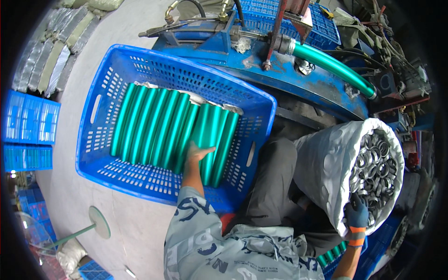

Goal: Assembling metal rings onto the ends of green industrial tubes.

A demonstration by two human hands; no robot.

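- Our left hand [198, 153] lies flat, fingers spread open, on the green tubes [172, 128] lined up in the blue crate [116, 60].
- Our gloved right hand [358, 212] reaches into the white sack [326, 168] of metal rings [375, 170]; we cannot tell its grip.

I see my left hand [199, 153] resting flat on green tubes [172, 127] lying in a blue crate [116, 60], while my gloved right hand [357, 212] reaches into a white sack [326, 163] of metal rings [375, 170].
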